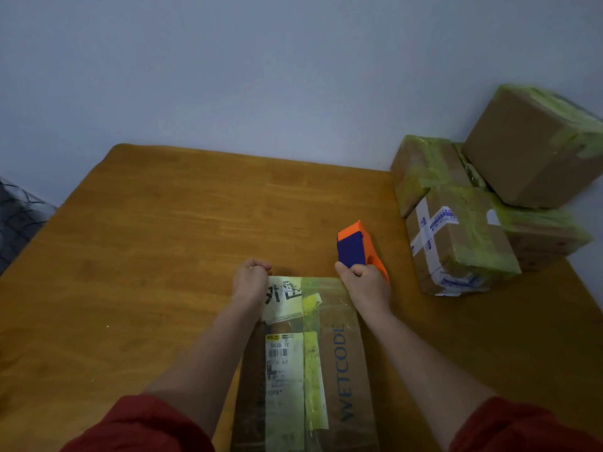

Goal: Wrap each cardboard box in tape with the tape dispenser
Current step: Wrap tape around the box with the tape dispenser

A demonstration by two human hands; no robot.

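Note:
A long cardboard box (pixel 339 370) printed WETCODE lies lengthwise on the wooden table (pixel 163 239) in front of me, with shipping labels and yellowish tape strips on top. My right hand (pixel 365 282) grips the orange and blue tape dispenser (pixel 355 246) at the box's far right corner. My left hand (pixel 249 280) has curled fingers at the box's far left corner, on the edge by a white label; what it pinches is hidden.
A stack of several cardboard boxes (pixel 456 236) wrapped in yellow-green tape stands at the table's right side, with one large box (pixel 535 148) on top, against the wall. A dark checked fabric (pixel 16 216) lies beyond the left table edge.

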